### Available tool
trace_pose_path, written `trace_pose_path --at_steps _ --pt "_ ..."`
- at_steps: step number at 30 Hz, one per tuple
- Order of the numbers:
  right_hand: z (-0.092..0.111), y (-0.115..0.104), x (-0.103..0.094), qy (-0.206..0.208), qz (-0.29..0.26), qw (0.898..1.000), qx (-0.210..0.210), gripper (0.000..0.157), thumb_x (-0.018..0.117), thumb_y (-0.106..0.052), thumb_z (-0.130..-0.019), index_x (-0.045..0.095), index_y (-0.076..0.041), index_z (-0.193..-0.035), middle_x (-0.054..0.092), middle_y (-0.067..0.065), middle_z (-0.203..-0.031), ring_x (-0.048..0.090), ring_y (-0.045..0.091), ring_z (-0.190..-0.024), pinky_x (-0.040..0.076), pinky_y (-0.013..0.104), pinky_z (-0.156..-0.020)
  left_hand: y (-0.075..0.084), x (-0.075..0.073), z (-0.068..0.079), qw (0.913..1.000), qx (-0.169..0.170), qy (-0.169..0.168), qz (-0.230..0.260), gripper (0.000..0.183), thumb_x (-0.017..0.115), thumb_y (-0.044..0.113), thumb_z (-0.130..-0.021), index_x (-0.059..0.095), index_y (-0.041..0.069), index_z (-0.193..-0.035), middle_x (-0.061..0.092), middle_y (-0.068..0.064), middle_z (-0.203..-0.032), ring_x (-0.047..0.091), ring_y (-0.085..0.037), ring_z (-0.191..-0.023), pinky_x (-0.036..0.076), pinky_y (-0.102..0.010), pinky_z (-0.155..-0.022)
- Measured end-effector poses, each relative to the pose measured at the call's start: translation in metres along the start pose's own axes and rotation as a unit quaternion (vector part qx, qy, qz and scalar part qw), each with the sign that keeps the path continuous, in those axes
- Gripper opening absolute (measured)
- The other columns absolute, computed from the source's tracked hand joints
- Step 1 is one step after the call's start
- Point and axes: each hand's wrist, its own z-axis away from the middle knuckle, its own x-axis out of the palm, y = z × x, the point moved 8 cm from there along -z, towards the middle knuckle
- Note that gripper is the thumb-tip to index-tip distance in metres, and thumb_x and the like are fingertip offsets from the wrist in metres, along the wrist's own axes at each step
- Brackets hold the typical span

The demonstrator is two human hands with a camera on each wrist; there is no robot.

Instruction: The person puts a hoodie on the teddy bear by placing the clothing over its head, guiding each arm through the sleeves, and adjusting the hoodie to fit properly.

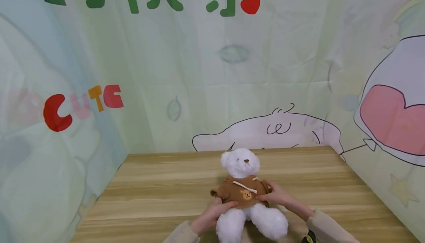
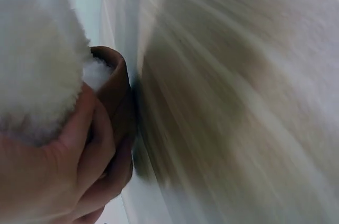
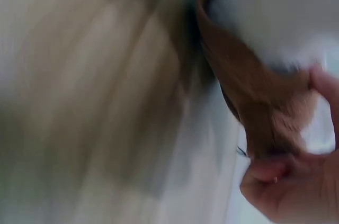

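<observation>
A white fluffy teddy bear (image 1: pixel 240 165) in a brown sweatshirt (image 1: pixel 234 188) faces forward on the wooden table, its legs toward me. The sweatshirt has white drawstrings and a small bear face on its front. My left hand (image 1: pixel 214 213) grips the lower left side of the sweatshirt, thumb over the front. In the left wrist view, that hand's fingers (image 2: pixel 100 144) curl against the brown cloth beside white fur. On the other side, my right hand (image 1: pixel 277 195) pinches the sweatshirt near its hem and sleeve. The right wrist view is blurred but shows brown cloth (image 3: pixel 254 86) between thumb and fingers.
The wooden table (image 1: pixel 159 184) reaches back to a printed cloth backdrop (image 1: pixel 199 69), with more cloth along both sides. A small dark object (image 1: pixel 309 236) with a yellow part shows by my right sleeve (image 1: pixel 328 226).
</observation>
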Motion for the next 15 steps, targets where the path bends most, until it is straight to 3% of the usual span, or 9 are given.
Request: trace_pose_path --at_steps 2,4,6,9,11,13,15 --pt "-0.001 -0.003 -0.001 0.016 -0.019 0.999 -0.046 0.035 0.067 -0.018 -0.075 0.056 0.008 -0.097 0.064 0.004 -0.082 0.057 0.006 -0.069 0.047 0.022 -0.059 0.002 0.001 0.001 0.9999 0.010 -0.004 0.011 0.047 0.056 0.013 -0.083 0.030 -0.012 -0.113 0.057 -0.007 -0.087 0.059 -0.010 -0.071 0.050 -0.025 -0.067" --pt "0.000 -0.001 -0.001 0.033 -0.034 0.997 -0.054 0.026 0.067 -0.016 -0.075 0.059 0.008 -0.083 0.060 -0.004 -0.067 0.051 0.002 -0.057 0.043 0.020 -0.050 0.005 0.002 0.003 0.9996 0.020 -0.003 0.020 0.050 0.057 0.012 -0.082 0.028 -0.013 -0.115 0.056 -0.009 -0.091 0.058 -0.010 -0.072 0.050 -0.024 -0.067" --pt "0.001 0.005 0.000 0.036 -0.050 0.998 -0.018 0.019 0.066 -0.019 -0.076 0.060 -0.001 -0.074 0.052 -0.011 -0.058 0.044 0.001 -0.051 0.037 0.019 -0.045 0.007 0.001 0.003 0.9993 0.034 0.008 0.014 0.050 0.057 0.011 -0.081 0.027 -0.014 -0.114 0.053 -0.009 -0.092 0.056 -0.010 -0.072 0.049 -0.023 -0.067" --pt "0.002 0.017 0.005 -0.008 -0.128 0.989 0.069 0.014 0.062 -0.023 -0.080 0.058 -0.012 -0.075 0.046 -0.012 -0.055 0.037 0.002 -0.049 0.031 0.018 -0.044 0.011 -0.002 0.004 0.9984 0.051 0.024 0.004 0.053 0.057 0.010 -0.080 0.026 -0.015 -0.115 0.050 -0.009 -0.096 0.053 -0.009 -0.073 0.047 -0.021 -0.067" --pt "0.002 0.021 0.010 -0.074 -0.222 0.967 0.103 0.009 0.052 -0.023 -0.087 0.054 -0.021 -0.079 0.047 -0.011 -0.061 0.039 0.001 -0.054 0.031 0.015 -0.048 0.013 -0.005 0.004 0.9978 0.058 0.031 0.001 0.049 0.056 0.009 -0.080 0.029 -0.014 -0.113 0.050 -0.005 -0.091 0.052 -0.007 -0.070 0.046 -0.019 -0.065" --pt "0.003 0.023 0.013 -0.143 -0.318 0.931 0.105 0.017 0.040 -0.018 -0.092 0.052 -0.023 -0.082 0.051 -0.010 -0.069 0.044 -0.001 -0.060 0.033 0.012 -0.052 0.012 -0.007 0.004 0.9984 0.052 0.022 0.008 0.046 0.055 0.010 -0.081 0.031 -0.013 -0.113 0.053 -0.002 -0.085 0.052 -0.005 -0.067 0.045 -0.017 -0.063" --pt "0.005 0.023 0.014 -0.190 -0.373 0.902 0.103 0.026 0.030 -0.013 -0.094 0.051 -0.024 -0.084 0.052 -0.009 -0.076 0.047 -0.001 -0.067 0.035 0.009 -0.056 0.011 -0.007 0.003 0.9990 0.044 0.007 0.011 0.042 0.055 0.011 -0.082 0.035 -0.012 -0.111 0.054 0.002 -0.077 0.053 -0.003 -0.064 0.044 -0.017 -0.060"
